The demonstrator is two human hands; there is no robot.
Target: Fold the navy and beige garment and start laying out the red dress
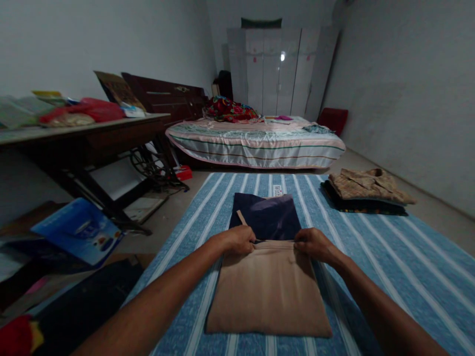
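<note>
A folded garment (pixel 269 291) lies flat in front of me, its near part tan and its far part dark navy (pixel 265 217). Across the middle, the tan edge meets the navy cloth. My left hand (pixel 240 240) pinches that edge near its left end, with a thin tan strap (pixel 242 217) sticking up just beyond the fingers. At the right end of the same edge, my right hand (pixel 313 243) is closed on the cloth, thumb and fingers together. Both forearms reach in from the bottom of the view.
The garment rests on a blue striped sheet (pixel 181 269). Folded clothes (pixel 371 185) are stacked at the right. On the left stand a sewing-machine table (pixel 111 129) and a blue box (pixel 79 230). Beyond are a bed (pixel 256 148) and a pale wardrobe (pixel 272 74).
</note>
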